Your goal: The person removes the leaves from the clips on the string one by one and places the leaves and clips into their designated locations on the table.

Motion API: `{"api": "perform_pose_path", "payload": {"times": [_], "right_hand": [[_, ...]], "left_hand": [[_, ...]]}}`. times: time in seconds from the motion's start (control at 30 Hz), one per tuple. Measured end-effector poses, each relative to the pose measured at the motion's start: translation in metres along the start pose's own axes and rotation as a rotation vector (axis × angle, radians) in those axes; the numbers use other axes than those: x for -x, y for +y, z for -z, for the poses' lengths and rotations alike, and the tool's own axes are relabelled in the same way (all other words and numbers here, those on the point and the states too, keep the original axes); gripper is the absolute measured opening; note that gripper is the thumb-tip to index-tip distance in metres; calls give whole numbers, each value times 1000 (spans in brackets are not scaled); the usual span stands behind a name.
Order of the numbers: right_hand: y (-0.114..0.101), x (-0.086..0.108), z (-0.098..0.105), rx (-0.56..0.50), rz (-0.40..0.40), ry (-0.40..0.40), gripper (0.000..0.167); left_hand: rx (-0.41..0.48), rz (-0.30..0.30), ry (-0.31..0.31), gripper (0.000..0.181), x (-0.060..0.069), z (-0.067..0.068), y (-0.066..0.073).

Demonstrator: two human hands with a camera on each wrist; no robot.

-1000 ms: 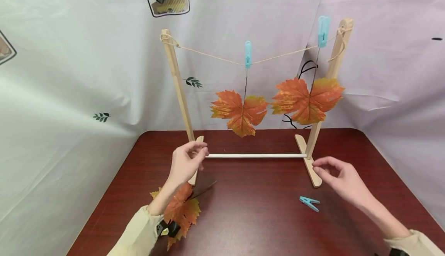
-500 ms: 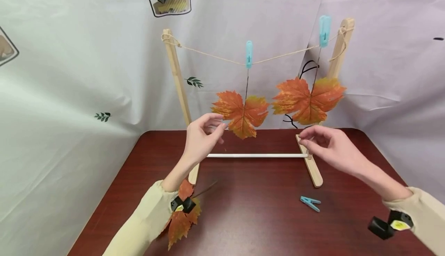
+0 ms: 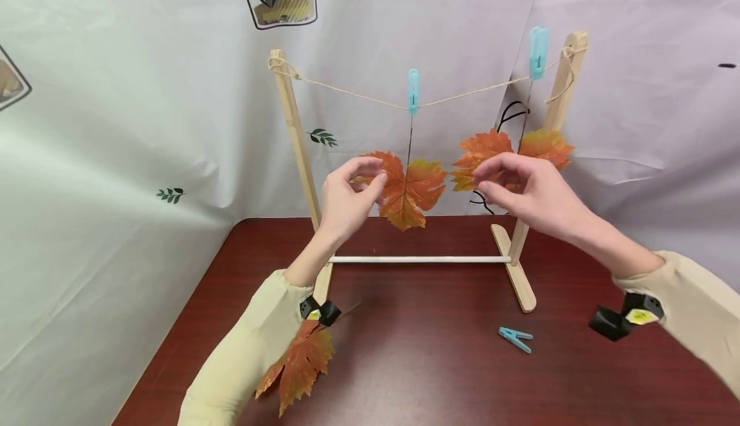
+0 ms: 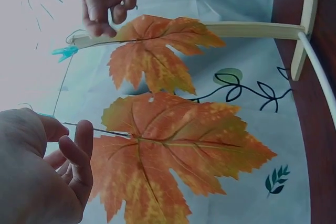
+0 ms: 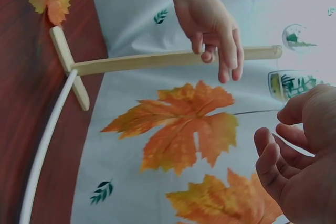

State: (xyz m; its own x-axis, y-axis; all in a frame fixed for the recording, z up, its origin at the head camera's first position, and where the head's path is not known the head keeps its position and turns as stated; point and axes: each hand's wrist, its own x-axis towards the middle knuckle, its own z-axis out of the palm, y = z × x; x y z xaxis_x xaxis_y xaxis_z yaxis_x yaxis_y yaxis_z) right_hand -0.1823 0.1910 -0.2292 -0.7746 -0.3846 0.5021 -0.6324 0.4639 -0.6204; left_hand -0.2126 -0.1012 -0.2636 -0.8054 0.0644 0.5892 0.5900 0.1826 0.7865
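My left hand (image 3: pixel 349 198) is raised with loosely bent fingers, just in front of the left edge of an orange artificial maple leaf (image 3: pixel 413 188). That leaf hangs by its stem from a blue clothespin (image 3: pixel 413 92) on a sagging string (image 3: pixel 347 90). My right hand (image 3: pixel 537 195), also loosely bent, covers part of a second hanging maple leaf (image 3: pixel 546 146), held by another blue clothespin (image 3: pixel 538 53) near the right post. Neither hand holds anything visible. In the left wrist view, thumb and fingers stand apart near the stem of a leaf (image 4: pixel 173 145); contact cannot be told.
The string runs between a left wooden post (image 3: pixel 295 130) and a right wooden post (image 3: pixel 559 105), joined low by a white rod (image 3: pixel 422 259). On the dark red table (image 3: pixel 416 362) lie a third maple leaf (image 3: pixel 306 358), partly under my left forearm, and a blue clothespin (image 3: pixel 514 338).
Both hands have risen from low beside the stand's feet to the height of the hanging leaves, moving inward, the left rightward and the right leftward. Leaves and clothespins stay put.
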Motion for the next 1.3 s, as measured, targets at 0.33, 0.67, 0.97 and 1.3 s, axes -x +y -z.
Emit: {"api": "perform_pose_path", "payload": {"times": [0.33, 0.67, 0.97, 1.3], "right_hand": [[-16, -30, 7, -50, -12, 32, 17], [-37, -58, 9, -99, -20, 63, 18], [-46, -78, 7, -152, -39, 72, 19], [-52, -98, 6, -117, -75, 72, 30]], "left_hand": [[40, 14, -6, 22, -22, -8, 6], [37, 34, -15, 24, -37, -14, 12], [18, 23, -17, 24, -42, -21, 14], [-9, 15, 7, 24, -49, -29, 9]]}}
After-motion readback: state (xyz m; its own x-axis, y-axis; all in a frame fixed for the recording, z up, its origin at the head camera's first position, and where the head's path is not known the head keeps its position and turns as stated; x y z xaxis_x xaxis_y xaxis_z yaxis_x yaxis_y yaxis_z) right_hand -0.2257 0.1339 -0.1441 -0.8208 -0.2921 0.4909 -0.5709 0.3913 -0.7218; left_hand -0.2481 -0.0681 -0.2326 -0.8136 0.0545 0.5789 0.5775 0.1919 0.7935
